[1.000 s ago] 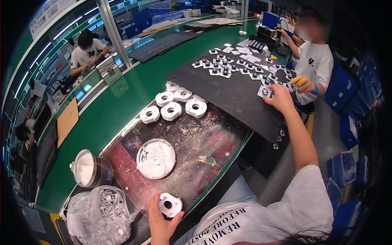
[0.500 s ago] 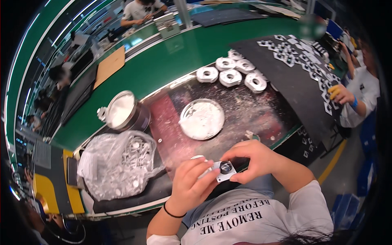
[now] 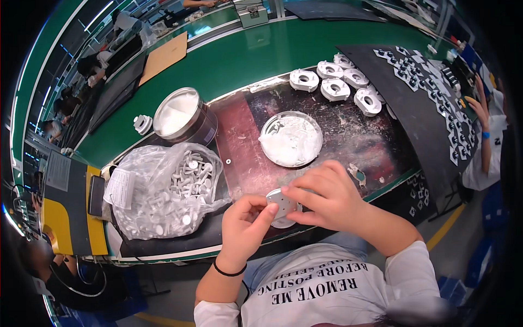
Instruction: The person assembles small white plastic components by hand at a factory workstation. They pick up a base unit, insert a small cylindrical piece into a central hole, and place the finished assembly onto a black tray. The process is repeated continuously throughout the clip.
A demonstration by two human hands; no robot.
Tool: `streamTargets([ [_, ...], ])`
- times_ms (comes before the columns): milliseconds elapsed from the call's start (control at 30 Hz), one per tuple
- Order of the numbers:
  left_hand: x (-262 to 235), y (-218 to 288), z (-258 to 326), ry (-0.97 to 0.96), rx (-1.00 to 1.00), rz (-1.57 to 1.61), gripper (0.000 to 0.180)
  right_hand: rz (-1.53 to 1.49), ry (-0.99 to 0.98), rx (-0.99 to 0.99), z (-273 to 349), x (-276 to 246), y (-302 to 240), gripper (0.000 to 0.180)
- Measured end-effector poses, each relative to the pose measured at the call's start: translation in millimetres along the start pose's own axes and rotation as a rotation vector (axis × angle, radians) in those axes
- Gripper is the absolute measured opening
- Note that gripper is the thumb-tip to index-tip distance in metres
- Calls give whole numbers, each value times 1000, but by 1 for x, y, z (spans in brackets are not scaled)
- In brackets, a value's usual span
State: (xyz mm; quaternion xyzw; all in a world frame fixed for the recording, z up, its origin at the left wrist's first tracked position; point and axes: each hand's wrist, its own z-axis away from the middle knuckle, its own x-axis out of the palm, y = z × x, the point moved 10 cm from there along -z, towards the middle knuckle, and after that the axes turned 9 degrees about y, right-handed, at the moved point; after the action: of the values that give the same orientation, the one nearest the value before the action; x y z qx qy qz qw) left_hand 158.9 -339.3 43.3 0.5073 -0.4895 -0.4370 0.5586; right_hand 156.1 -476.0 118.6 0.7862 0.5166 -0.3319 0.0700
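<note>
A flat white plate with small holes [image 3: 279, 206] is upright between my two hands, near the front edge of the table. My left hand [image 3: 243, 222] pinches its left side between thumb and fingers. From the right, my right hand [image 3: 327, 200] closes its thumb and fingers on the plate's other edge. Another pale rounded part [image 3: 284, 223] shows partly below the plate; my fingers hide how the two meet. Just beyond the hands lies a shallow round dish of white paste [image 3: 291, 139].
A clear bag of white plastic parts [image 3: 163, 191] lies left, with a metal tin of white material [image 3: 177, 115] behind it. White housings [image 3: 335, 90] are grouped at the far right, beside a black sheet [image 3: 392, 87] bearing many small parts. A co-worker's hand [image 3: 479, 111] is beyond.
The plate has been turned: its face with a black round part no longer shows, and a holed face does. Both hands have risen slightly. The view has shifted, and the co-worker's hand has moved.
</note>
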Motion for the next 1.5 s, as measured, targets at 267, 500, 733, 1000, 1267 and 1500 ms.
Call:
streamTargets([
  [267,-8,10,11,-1,464,-571,76,-242,-264,60,-11,30,24,47],
  [500,9,-11,16,-86,511,-678,96,-209,-422,0,-1,53,19,43],
  [733,10,-15,16,-124,495,-672,100,-156,-469,-24,2,52,15,34],
  [1000,10,-15,16,-124,495,-648,98,-159,-429,15,9,48,17,34],
  [1267,10,-14,17,-123,511,-657,98,-226,-408,135,17,50,23,32],
  [1500,9,-10,16,-106,534,-616,87,-258,-419,118,16,51,24,34],
])
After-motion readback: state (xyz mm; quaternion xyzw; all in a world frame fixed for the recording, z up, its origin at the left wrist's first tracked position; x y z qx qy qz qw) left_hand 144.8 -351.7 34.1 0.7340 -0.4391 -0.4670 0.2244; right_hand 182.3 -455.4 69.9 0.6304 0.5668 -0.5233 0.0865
